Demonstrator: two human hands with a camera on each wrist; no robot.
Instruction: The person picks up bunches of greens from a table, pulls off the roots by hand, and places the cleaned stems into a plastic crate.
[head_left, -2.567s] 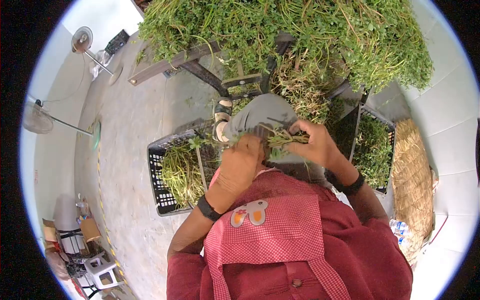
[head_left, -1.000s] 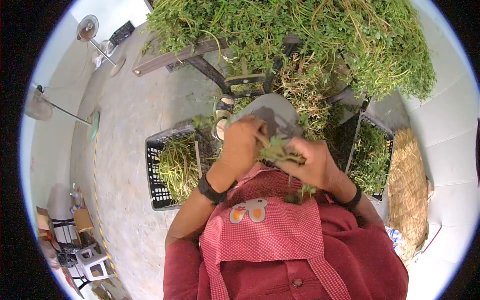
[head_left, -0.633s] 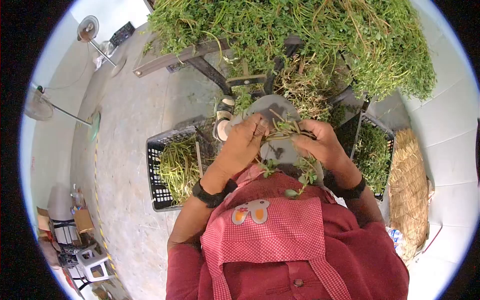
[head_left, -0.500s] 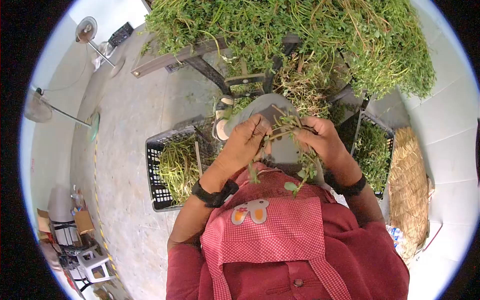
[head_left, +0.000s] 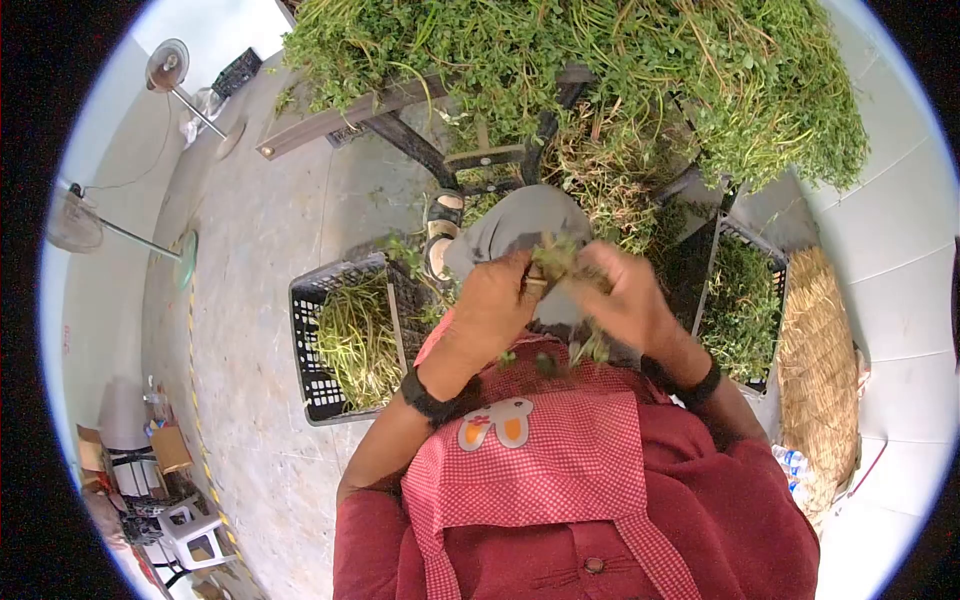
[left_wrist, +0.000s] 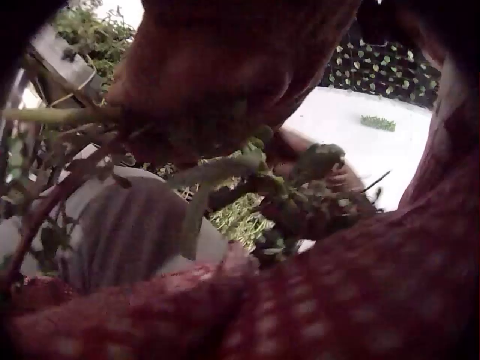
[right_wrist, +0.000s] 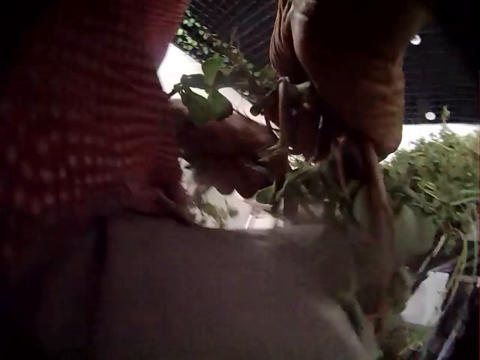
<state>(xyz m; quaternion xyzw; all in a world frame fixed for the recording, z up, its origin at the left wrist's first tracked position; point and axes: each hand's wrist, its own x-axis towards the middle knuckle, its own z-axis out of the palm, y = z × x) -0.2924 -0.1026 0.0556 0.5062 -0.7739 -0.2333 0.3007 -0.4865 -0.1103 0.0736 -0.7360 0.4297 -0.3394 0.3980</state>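
Observation:
Above the lap, the left hand (head_left: 492,305) pinches a short stem with thumb and fingers. Close on its right, the right hand (head_left: 630,305), blurred, curls round a small bunch of leafy green stems (head_left: 560,260); leafy ends hang beneath over the apron. In the left wrist view the left hand (left_wrist: 217,64) is dark, with a pale stem (left_wrist: 64,115) sticking out to the left. The right wrist view has the right hand (right_wrist: 349,71) gripping reddish stems (right_wrist: 381,225) that run downward, with leaves around them. The exact fingertip contacts are hidden.
A large heap of greens (head_left: 600,50) covers the table ahead. Black crates of stems (head_left: 355,345) and greens (head_left: 740,310) stand left and right. Brown plant matter (head_left: 610,165) lies beneath the table. A straw roll (head_left: 815,370) stands far right, two fans (head_left: 167,65) left.
The right hand has moved slightly left, nearer the left hand, and is now blurred. The left hand has shifted a little. The held stems are bunched closer, and the hanging leaves have swung left.

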